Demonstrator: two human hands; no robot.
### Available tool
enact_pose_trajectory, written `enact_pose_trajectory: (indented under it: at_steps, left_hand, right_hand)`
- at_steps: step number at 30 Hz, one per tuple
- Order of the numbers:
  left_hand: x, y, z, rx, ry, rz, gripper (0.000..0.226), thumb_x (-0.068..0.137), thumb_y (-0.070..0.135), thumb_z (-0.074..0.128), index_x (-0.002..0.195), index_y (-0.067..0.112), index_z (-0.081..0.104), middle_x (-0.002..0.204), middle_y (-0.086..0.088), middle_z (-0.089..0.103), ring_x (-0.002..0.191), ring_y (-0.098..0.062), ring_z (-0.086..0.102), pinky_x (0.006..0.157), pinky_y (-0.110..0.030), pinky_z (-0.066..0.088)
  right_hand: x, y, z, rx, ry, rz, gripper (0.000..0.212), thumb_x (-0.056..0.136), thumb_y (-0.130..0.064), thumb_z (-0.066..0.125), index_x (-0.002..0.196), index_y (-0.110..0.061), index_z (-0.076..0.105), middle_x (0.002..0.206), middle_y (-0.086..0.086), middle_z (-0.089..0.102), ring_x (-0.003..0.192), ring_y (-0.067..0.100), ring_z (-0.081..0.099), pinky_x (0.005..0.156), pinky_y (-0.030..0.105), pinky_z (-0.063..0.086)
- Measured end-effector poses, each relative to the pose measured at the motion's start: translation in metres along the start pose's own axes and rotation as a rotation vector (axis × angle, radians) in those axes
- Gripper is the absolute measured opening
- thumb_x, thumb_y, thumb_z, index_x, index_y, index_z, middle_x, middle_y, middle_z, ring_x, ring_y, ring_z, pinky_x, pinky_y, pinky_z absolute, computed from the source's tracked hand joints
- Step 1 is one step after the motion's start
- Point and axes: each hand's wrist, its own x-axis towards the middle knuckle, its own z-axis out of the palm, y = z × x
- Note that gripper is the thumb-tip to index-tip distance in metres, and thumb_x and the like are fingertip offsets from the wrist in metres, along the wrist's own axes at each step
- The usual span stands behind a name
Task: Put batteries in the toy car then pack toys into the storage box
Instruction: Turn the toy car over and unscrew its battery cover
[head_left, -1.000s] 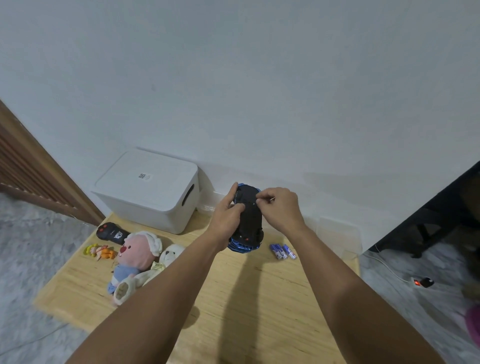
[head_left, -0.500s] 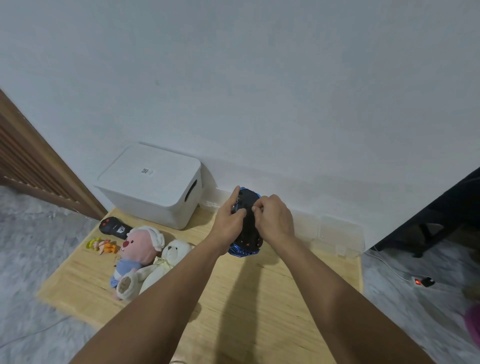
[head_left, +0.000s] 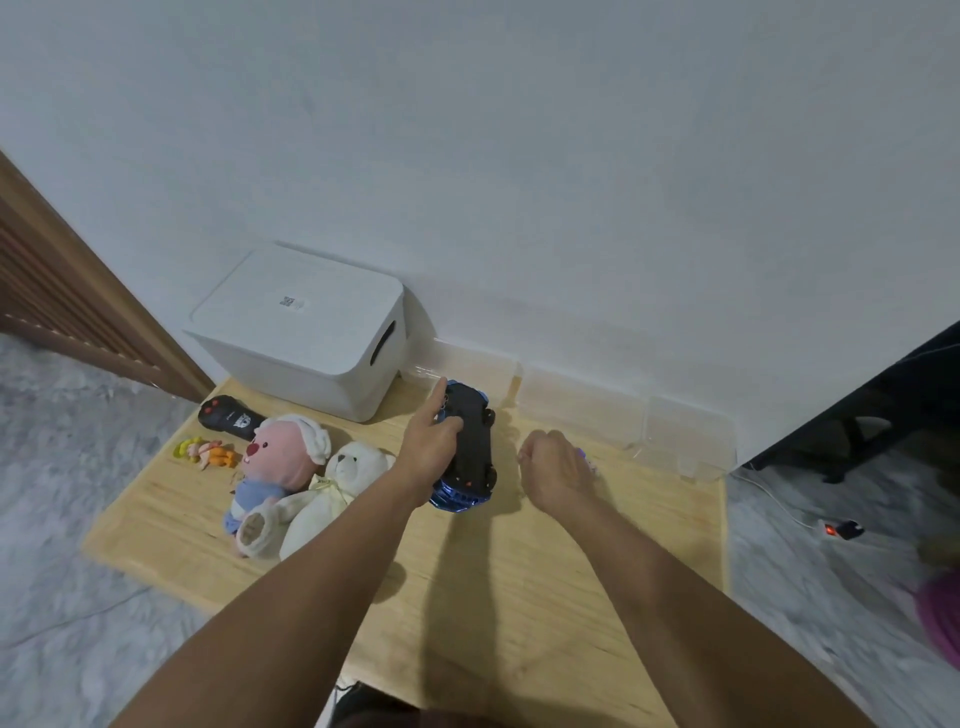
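Note:
The toy car (head_left: 475, 441), blue with its black underside turned up, is tilted above the wooden board (head_left: 519, 597). My left hand (head_left: 428, 457) grips its left side, forefinger stretched along it. My right hand (head_left: 553, 467) is off the car, to its right, fingers curled down over the purple batteries (head_left: 586, 458), which are mostly hidden. Whether it holds one I cannot tell. The white storage box (head_left: 301, 332) stands lidded at the back left. A pink plush (head_left: 283, 457), a white bear (head_left: 332, 493), a black remote (head_left: 228, 418) and a small orange figure (head_left: 208, 453) lie at the left.
Clear plastic containers (head_left: 685, 436) line the wall behind the board at the right. A wooden slatted panel (head_left: 62, 301) is at the far left. A cable and a plug with a red light (head_left: 841, 530) lie on the grey floor to the right.
My right hand has left the underside of the car and moved right and down onto the batteries. My left hand still holds the car, now lower.

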Motion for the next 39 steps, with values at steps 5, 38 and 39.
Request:
enact_pose_trajectory:
  at_steps: [5, 38, 39]
  left_hand:
    - [0.001, -0.015, -0.009, -0.039, 0.032, -0.093, 0.058, 0.099, 0.009, 0.041, 0.147, 0.040, 0.033, 0.131, 0.003, 0.044, 0.101, -0.022, 0.050, 0.063, -0.026, 0.047]
    - [0.007, -0.025, -0.003, -0.170, -0.123, -0.159, 0.063, 0.091, 0.003, 0.035, 0.141, 0.040, 0.045, 0.132, -0.006, 0.057, 0.113, -0.025, 0.057, 0.094, -0.038, 0.049]
    - [0.006, -0.025, -0.002, -0.166, -0.119, -0.153, 0.064, 0.091, 0.002, 0.035, 0.142, 0.039, 0.044, 0.131, -0.005, 0.057, 0.109, -0.024, 0.058, 0.090, -0.035, 0.050]
  right_hand:
    - [-0.019, 0.024, 0.038, -0.208, -0.099, -0.051, 0.027, 0.089, -0.001, 0.048, 0.113, -0.011, 0.055, 0.119, 0.011, 0.051, 0.105, 0.033, 0.055, 0.072, 0.036, 0.040]
    - [0.011, -0.027, -0.003, 0.452, -0.075, -0.183, 0.025, 0.085, -0.016, 0.067, 0.107, -0.028, 0.068, 0.099, -0.004, 0.063, 0.093, 0.014, 0.058, 0.086, 0.031, 0.049]
    - [0.012, -0.027, -0.004, 0.448, -0.086, -0.185, 0.023, 0.084, -0.015, 0.068, 0.104, -0.027, 0.066, 0.100, -0.004, 0.064, 0.094, 0.013, 0.058, 0.085, 0.030, 0.049]
